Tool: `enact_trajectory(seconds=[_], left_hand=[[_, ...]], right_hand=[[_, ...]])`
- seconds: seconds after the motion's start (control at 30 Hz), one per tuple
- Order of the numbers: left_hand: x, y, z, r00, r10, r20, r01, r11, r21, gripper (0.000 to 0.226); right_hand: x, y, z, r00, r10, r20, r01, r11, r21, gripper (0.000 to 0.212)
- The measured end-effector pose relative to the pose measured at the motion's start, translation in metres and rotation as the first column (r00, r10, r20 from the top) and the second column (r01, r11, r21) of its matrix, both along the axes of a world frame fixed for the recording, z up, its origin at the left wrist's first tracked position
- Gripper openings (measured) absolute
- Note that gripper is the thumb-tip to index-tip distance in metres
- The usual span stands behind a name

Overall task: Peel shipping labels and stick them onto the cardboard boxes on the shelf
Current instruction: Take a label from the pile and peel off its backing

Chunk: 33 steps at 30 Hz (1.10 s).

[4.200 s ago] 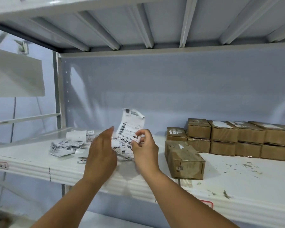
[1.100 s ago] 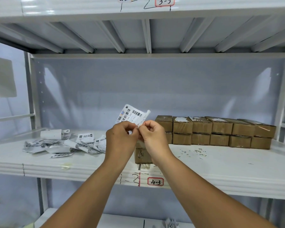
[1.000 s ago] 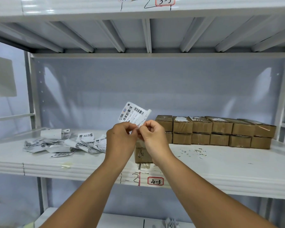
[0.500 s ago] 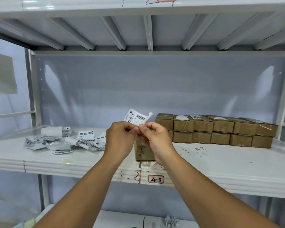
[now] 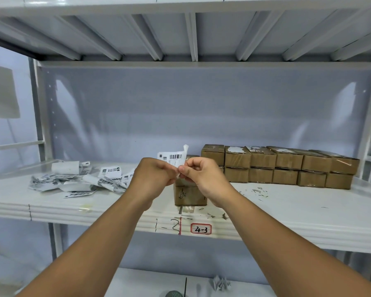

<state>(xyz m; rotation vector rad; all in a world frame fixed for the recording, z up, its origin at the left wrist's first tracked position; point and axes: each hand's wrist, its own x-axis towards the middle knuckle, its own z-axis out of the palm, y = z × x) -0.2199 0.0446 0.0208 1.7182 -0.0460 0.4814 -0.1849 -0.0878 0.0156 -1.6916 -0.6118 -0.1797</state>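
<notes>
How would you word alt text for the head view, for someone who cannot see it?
The left hand and right hand pinch a barcoded shipping label in front of a cardboard box on a white shelf. Loose labels lie left; stacked boxes stand right.

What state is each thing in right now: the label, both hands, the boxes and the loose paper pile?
label, held up, lower edge pinched by both hands, top corner curled.
left hand, pinches the label.
right hand, pinches the label.
front box, closed, standing alone behind the hands.
stacked boxes, closed, two layers in a row.
paper pile, scattered, strips curled.
</notes>
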Motion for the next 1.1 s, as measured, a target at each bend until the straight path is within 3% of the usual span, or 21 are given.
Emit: enact_trajectory(seconds=[0.2, 0.6, 0.77, 0.97, 1.1], left_hand=[[-0.001, 0.001, 0.002, 0.997, 0.002, 0.081, 0.002, 0.998, -0.055, 0.014], [-0.001, 0.002, -0.001, 0.990, -0.121, 0.073, 0.137, 0.943, -0.303, 0.014], [-0.002, -0.002, -0.002, 0.981, -0.156, 0.118, 0.184, 0.941, -0.285, 0.012], [0.001, -0.003, -0.002, 0.994, -0.051, 0.096, 0.063, 0.991, -0.119, 0.017], [0.000, 0.001, -0.002, 0.994, -0.107, 0.040, 0.112, 0.977, -0.181, 0.015]], right_hand=[[-0.006, 0.008, -0.002, 0.996, -0.021, 0.087, 0.030, 0.994, -0.104, 0.021], [-0.006, 0.016, 0.003, 0.999, -0.027, 0.017, 0.028, 0.999, -0.023, 0.025], [-0.004, 0.017, 0.000, 0.998, -0.051, 0.026, 0.049, 0.997, 0.062, 0.022], [0.001, 0.018, -0.004, 0.998, -0.036, 0.053, 0.034, 0.999, 0.029, 0.026], [0.000, 0.014, -0.005, 0.999, 0.006, 0.054, -0.005, 1.000, -0.019, 0.023]])
